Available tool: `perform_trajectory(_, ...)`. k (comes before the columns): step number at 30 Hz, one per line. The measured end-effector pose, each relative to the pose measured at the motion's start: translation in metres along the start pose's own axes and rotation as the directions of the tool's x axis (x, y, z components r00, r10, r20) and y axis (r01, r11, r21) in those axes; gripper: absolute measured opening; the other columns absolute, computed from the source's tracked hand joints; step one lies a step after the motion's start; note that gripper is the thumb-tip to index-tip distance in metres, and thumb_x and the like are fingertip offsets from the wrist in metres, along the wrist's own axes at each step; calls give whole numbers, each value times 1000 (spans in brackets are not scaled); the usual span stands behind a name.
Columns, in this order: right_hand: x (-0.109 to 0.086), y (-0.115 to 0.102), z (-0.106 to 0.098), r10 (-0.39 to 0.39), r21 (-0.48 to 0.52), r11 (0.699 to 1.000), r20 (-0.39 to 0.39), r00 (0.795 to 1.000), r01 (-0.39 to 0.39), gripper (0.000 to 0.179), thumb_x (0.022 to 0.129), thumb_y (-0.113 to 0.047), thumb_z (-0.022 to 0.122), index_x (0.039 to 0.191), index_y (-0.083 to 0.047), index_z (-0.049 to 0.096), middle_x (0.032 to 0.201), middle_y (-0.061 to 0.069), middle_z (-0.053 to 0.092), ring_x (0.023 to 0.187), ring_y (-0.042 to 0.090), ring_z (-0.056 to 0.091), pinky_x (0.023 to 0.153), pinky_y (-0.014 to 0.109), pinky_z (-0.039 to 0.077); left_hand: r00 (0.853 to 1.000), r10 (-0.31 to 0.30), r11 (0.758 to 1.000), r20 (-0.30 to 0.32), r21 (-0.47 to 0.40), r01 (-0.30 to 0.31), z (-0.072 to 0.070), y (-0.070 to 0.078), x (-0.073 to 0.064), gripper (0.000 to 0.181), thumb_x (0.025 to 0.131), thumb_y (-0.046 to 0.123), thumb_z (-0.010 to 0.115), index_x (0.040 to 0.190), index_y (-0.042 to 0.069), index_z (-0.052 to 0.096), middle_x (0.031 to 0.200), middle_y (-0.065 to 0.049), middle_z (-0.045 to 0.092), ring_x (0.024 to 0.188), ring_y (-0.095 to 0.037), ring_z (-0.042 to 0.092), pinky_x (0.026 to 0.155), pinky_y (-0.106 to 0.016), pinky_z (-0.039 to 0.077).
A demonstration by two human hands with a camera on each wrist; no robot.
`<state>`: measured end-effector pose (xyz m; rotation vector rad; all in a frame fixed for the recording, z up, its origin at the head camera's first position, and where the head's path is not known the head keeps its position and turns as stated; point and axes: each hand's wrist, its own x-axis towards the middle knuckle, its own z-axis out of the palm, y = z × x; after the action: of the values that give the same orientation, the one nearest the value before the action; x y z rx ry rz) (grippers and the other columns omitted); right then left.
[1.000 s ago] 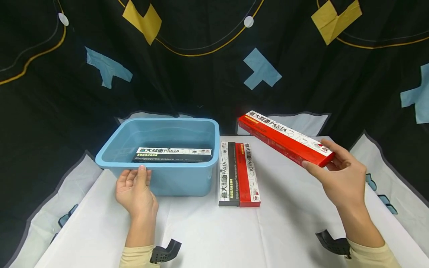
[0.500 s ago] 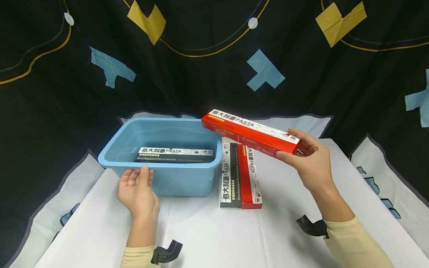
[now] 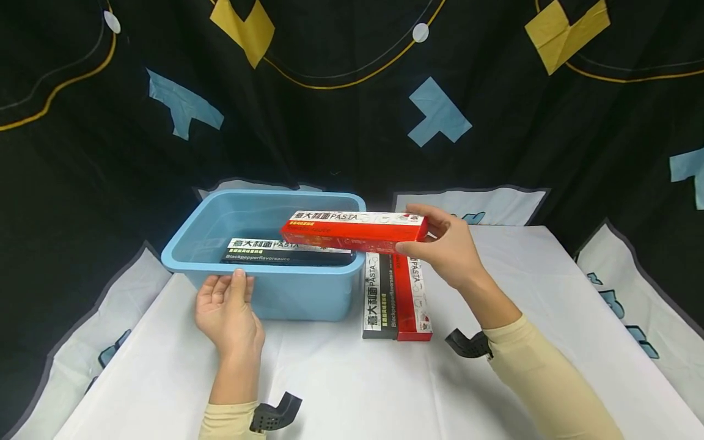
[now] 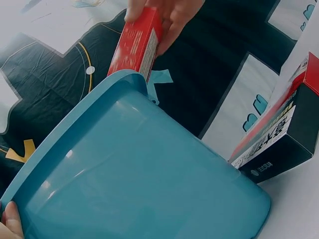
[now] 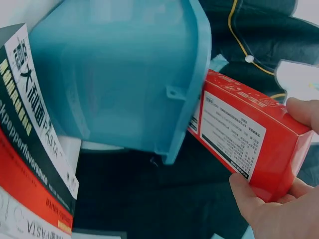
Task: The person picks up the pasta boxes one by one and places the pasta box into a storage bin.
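My right hand (image 3: 448, 244) grips the right end of a red pasta box (image 3: 352, 229), its white printed face up. The box's left half reaches over the right rim of a blue plastic bin (image 3: 275, 293). Inside the bin lies a black pasta box (image 3: 286, 253), partly hidden by the red one. My left hand (image 3: 228, 311) holds the bin's near rim, thumb over the edge and fingers below it. In the right wrist view, thumb and fingers pinch the red box (image 5: 249, 134) at its end. The left wrist view shows the bin's wall (image 4: 149, 169) close up.
Right of the bin, a second black pasta box (image 3: 379, 305) and a second red pasta box (image 3: 412, 305) lie side by side on the white-covered table (image 3: 352, 379). Behind the table hangs a black curtain (image 3: 341, 134) with yellow and blue patches.
My right hand has carried the red pasta box leftward from above the table's right side to over the bin, and the box has turned nearly level. My left hand stays at the rim.
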<state>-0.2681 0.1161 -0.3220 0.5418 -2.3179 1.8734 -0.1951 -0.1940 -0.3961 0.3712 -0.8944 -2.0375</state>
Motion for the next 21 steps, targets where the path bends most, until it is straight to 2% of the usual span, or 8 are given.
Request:
perform_trajectory(6,19,-3,25,63,-84,995,86,994,-55,65,79,-27,83,137,-24,55,134,-1,54,120,23,49,80,41,60,1000,-9,1000,2,29,9,0,1,-1,43,81,2,78,115,-4,52,106,-19,55,92,-22,66,84,-33,58)
perform_trajectory(9,30,-5,37,72,-119,991,131,989,-56,68,76,-29,84,137,-26,54,133,-2,54,119,23,48,78,39,60,1000,-13,999,-1,52,13,1,2,-1,46,81,6,79,117,-3,53,108,-20,56,95,-24,66,85,-33,57)
perform_trajectory(14,50,-9,55,67,-181,983,177,982,-34,70,71,-31,87,133,-27,56,126,-6,57,110,20,53,75,31,60,999,-34,997,2,75,34,3,3,-3,50,80,9,80,121,-1,52,113,-19,56,100,-25,65,88,-33,56)
perform_trajectory(21,72,-9,77,45,-245,969,277,960,26,64,72,-30,86,130,-20,59,120,-5,59,102,20,56,73,26,59,999,-47,996,-12,72,48,1,3,-6,57,76,14,83,122,0,52,114,-18,58,102,-25,65,88,-31,56)
